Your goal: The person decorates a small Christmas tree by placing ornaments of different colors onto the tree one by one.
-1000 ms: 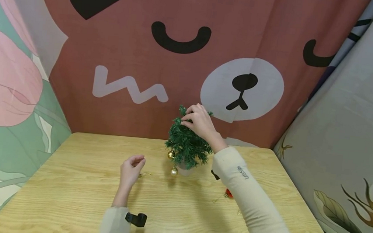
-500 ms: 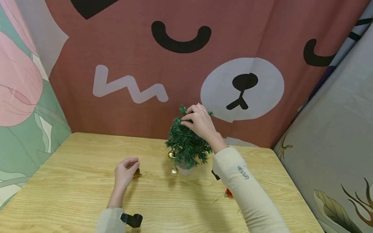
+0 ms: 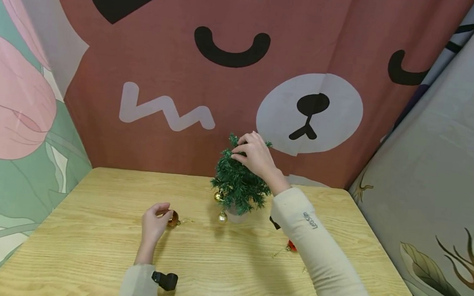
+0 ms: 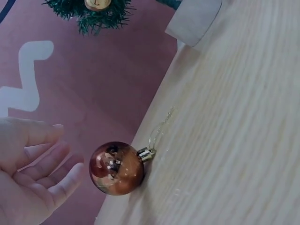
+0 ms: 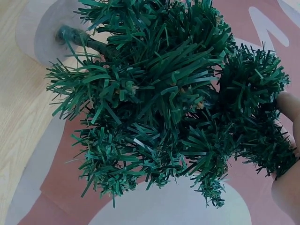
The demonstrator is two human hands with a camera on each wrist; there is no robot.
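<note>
A small green Christmas tree (image 3: 240, 186) in a pale pot (image 3: 237, 217) stands at the back of the table. At its top, my right hand (image 3: 255, 156) grips a branch; in the right wrist view its fingers (image 5: 290, 105) and thumb lie on either side of the greenery. A shiny copper bauble (image 4: 117, 168) with a gold cap and string lies on the table left of the tree. My left hand (image 3: 155, 223) is beside it, fingers loosely bent and just apart from the ball. Two gold baubles (image 3: 218, 196) hang on the tree's lower left.
A red bauble (image 3: 292, 246) with a gold string lies right of the tree, partly behind my right sleeve (image 3: 317, 242). The wooden table (image 3: 97, 244) meets a printed bear curtain (image 3: 152, 150) at the back. Printed cloths hang on both sides.
My left hand has drawn back to the left and slightly down, uncovering the copper bauble that it mostly hid before. The right hand stays at the treetop.
</note>
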